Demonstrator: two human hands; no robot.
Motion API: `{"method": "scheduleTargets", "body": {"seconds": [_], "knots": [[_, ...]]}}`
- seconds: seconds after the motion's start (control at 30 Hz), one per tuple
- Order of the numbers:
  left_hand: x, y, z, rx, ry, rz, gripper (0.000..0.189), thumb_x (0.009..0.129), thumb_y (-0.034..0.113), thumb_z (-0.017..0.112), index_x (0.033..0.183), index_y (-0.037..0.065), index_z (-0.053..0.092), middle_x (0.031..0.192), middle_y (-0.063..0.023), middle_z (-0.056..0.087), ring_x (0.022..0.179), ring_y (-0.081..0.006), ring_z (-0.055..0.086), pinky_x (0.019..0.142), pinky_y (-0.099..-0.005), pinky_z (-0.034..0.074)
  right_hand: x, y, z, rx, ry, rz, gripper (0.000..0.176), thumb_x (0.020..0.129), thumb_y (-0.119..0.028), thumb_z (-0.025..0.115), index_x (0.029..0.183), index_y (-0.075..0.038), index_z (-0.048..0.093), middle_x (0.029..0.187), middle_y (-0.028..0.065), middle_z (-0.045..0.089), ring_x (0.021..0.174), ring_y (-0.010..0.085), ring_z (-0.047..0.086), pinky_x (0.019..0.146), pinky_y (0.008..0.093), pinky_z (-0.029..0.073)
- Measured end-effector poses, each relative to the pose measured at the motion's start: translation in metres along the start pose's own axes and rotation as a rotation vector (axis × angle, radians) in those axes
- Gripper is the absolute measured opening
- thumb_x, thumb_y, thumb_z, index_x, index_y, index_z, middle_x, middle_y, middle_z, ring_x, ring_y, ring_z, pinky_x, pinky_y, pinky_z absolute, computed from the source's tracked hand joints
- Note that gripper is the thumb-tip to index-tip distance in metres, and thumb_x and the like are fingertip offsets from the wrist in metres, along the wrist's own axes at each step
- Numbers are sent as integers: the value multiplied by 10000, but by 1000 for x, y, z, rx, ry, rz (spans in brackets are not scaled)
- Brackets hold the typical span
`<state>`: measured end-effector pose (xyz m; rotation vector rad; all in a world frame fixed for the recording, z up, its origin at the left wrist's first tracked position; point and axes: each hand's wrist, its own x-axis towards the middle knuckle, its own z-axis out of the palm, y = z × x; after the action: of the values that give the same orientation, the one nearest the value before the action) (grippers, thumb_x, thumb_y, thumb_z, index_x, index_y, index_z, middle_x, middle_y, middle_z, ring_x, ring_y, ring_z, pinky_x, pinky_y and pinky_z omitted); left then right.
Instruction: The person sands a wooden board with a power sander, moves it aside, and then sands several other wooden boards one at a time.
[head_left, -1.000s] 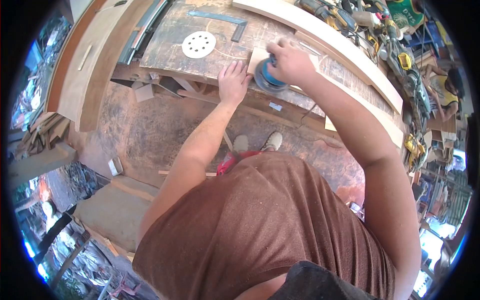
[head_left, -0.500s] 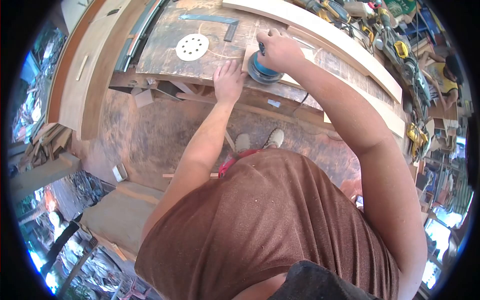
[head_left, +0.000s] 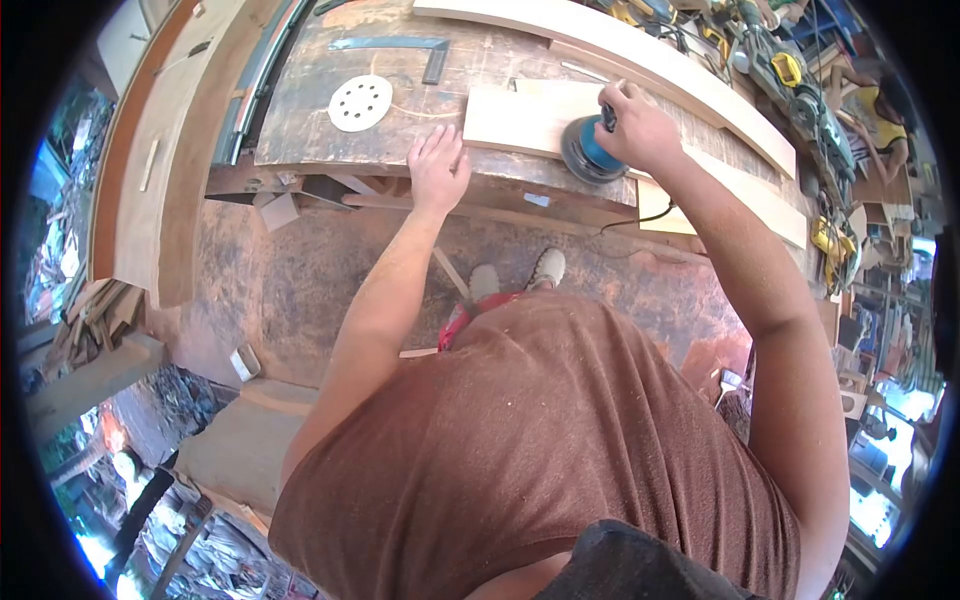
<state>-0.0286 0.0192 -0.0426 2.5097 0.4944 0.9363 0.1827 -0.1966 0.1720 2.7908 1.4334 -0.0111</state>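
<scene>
Currently reaching out with a bent right elbow, clasping the blue sander [head_left: 592,152] in a curled right hand [head_left: 640,125] over the front edge of the pale board [head_left: 510,122] on the tabletop [head_left: 300,115], and resting the left hand [head_left: 438,168] open, palm-down, beside the board's left end.

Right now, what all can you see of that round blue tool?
The blue sander looks mostly plastic, with a rounded body, some black on top and a broad, dark, round base. It stands roughly upright, its base at the near edge of a pale wooden board, apparently resting on it. The right hand grips its top. Whether it runs is unclear.
</scene>
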Motion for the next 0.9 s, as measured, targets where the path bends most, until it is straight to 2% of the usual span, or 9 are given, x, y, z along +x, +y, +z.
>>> {"method": "scheduleTargets", "body": {"seconds": [0.3, 0.37, 0.47, 0.53, 0.57, 0.6, 0.7, 0.77, 0.9], "knots": [[2, 3, -1, 28, 6, 21, 376, 847, 197, 685, 1184, 36, 727, 1325, -146, 677, 1321, -321, 568, 1122, -494, 355, 50, -105, -2, 80, 3, -176, 373, 876, -351, 666, 1176, -138, 610, 1154, 168, 640, 995, 366, 699, 833, 472, 583], [2, -2, -3, 28, 12, 28, 366, 844, 182, 686, 1175, 31, 728, 1310, -144, 686, 1318, -333, 569, 1114, -501, 365, 65, -125, -7, 89, -45, -214, 397, 899, -295, 622, 1261, -131, 611, 1178, 180, 689, 1031, 351, 711, 845, 473, 580], [-3, -11, -11, -71, -53, 60, 414, 831, 107, 668, 1235, 22, 692, 1405, -181, 614, 1365, -377, 515, 1141, -495, 361, 77, -143, -15, 102, -107, -215, 423, 899, -264, 616, 1299, -127, 605, 1140, 161, 725, 1039, 332, 716, 846, 469, 581], [4, 1, -31, -238, 177, -234, 503, 826, 67, 659, 1319, -27, 621, 1460, -238, 539, 1392, -404, 469, 1160, -480, 358, 85, -145, -13, 109, -90, -217, 430, 898, -254, 614, 1308, -125, 601, 1123, 153, 732, 1032, 329, 719, 845, 468, 582], [11, 8, -38, -324, 243, -183, 652, 835, 147, 719, 1419, -57, 512, 1490, -265, 480, 1402, -412, 442, 1181, -480, 340, 87, -144, -10, 109, -81, -220, 438, 897, -244, 612, 1317, -123, 596, 1105, 145, 740, 1026, 326, 721, 843, 467, 583], [23, 18, -45, -327, 236, -177, 652, 835, 147, 719, 1419, -57, 512, 1490, -265, 480, 1402, -412, 442, 1181, -480, 340, 87, -142, -9, 113, -80, -211, 438, 897, -244, 612, 1317, -123, 596, 1105, 145, 740, 1026, 326, 721, 843, 467, 583], [62, 60, -57, -284, 67, -75, 780, 806, 277, 809, 1440, -36, 479, 1488, -263, 477, 1402, -408, 437, 1163, -471, 371, 81, -135, -6, 125, -45, -229, 441, 895, -241, 607, 1320, -125, 595, 1114, 148, 736, 1021, 326, 722, 834, 468, 584], [91, 81, -54, -349, -175, -145, 730, 737, 394, 852, 1318, 43, 584, 1389, -173, 579, 1299, -377, 523, 1072, -470, 446, 77, -132, -8, 118, -78, -191, 427, 894, -244, 605, 1305, -128, 600, 1103, 144, 737, 1023, 321, 720, 841, 465, 581], [111, 83, 0, -237, -371, -29, 645, 735, 442, 846, 1228, 92, 618, 1252, -114, 651, 1184, -329, 593, 987, -440, 500, 65, -103, -7, 137, -89, -137, 417, 890, -275, 618, 1284, -137, 611, 1086, 138, 741, 1030, 319, 716, 856, 458, 578]]}}
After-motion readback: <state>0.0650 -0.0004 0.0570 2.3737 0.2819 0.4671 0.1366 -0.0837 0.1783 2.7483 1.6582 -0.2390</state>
